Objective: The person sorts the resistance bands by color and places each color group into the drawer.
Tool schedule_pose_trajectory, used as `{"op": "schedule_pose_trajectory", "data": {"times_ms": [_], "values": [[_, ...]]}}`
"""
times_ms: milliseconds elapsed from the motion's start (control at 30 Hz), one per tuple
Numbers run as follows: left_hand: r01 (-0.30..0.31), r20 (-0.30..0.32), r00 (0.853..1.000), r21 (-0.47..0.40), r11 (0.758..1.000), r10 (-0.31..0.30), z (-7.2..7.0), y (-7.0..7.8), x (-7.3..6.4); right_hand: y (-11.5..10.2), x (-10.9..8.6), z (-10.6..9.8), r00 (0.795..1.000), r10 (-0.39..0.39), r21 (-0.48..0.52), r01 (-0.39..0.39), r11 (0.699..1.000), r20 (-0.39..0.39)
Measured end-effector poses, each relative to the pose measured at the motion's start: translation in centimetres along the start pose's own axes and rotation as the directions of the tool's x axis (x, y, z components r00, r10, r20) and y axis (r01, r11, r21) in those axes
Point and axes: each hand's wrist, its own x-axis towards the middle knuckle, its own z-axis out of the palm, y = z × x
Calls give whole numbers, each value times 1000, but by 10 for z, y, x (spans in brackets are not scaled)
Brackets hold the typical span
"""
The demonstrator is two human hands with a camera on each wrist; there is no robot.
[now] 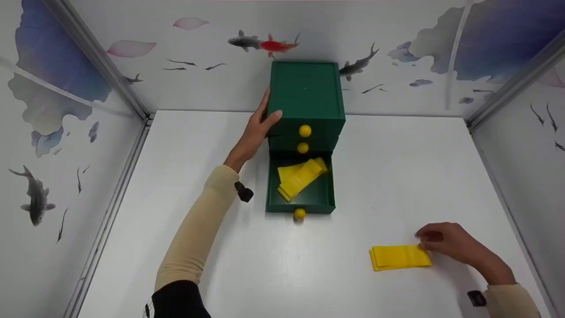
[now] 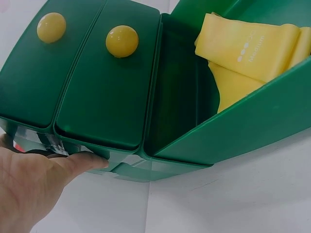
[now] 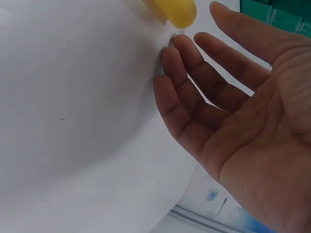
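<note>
A green cabinet (image 1: 305,90) with round yellow knobs stands at the back wall. My left hand (image 1: 255,130) rests against its left side, thumb near the front edge. The bottom drawer (image 1: 326,194) is pulled out, and folded yellow resistance bands (image 1: 302,177) lie crossed inside. "Medium" is printed on the top band (image 2: 250,48) in the left wrist view. Another folded yellow resistance band (image 1: 397,257) lies flat at the table's front right. Over its right end hovers my right hand (image 1: 452,243), its fingers loosely curved. The right wrist view shows nothing between fingers and thumb.
Two upper drawers are closed, each with its own knob (image 1: 305,130). White walls with painted fish (image 1: 278,45) enclose the white table (image 1: 375,176) at the back and both sides. Metal strips (image 1: 110,198) run along the side edges.
</note>
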Motion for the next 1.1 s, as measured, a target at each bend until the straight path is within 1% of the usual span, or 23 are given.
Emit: {"op": "schedule_pose_trajectory", "data": {"times_ms": [100, 267, 400, 533, 667, 767, 867, 967, 1100], "values": [[-2, -1, 1000, -2, 1000, 2, 0, -1, 1, -2, 1, 0, 999, 4, 11, -5, 1000, 49], [0, 19, 1000, -25, 1000, 1, -1, -1, 2, -5, 3, 0, 996, 36, 8, -36, 999, 78], [3, 23, 1000, -33, 999, -3, -1, -1, 2, -7, 3, -1, 992, 53, 25, -56, 998, 110], [-3, 16, 1000, -25, 1000, 3, 0, 0, 1, -9, 2, 0, 992, 39, 49, -45, 998, 122], [-9, 9, 1000, -22, 1000, 9, 0, -1, 0, -10, 4, 0, 994, 15, 41, -20, 999, 109], [-7, 8, 1000, -24, 1000, 7, 0, -1, 0, -11, 8, 1, 998, -18, 7, 18, 1000, 67], [-3, 4, 1000, -21, 1000, 3, 1, 0, -1, -13, 14, 2, 998, -59, -40, 58, 997, -14], [1, -5, 1000, -11, 1000, -1, 1, 0, -1, -17, 19, 4, 990, -91, -73, 84, 994, -105], [4, -12, 1000, 1, 1000, -4, 1, -1, 0, -23, 27, 5, 971, -132, -82, 118, 990, -200]]}}
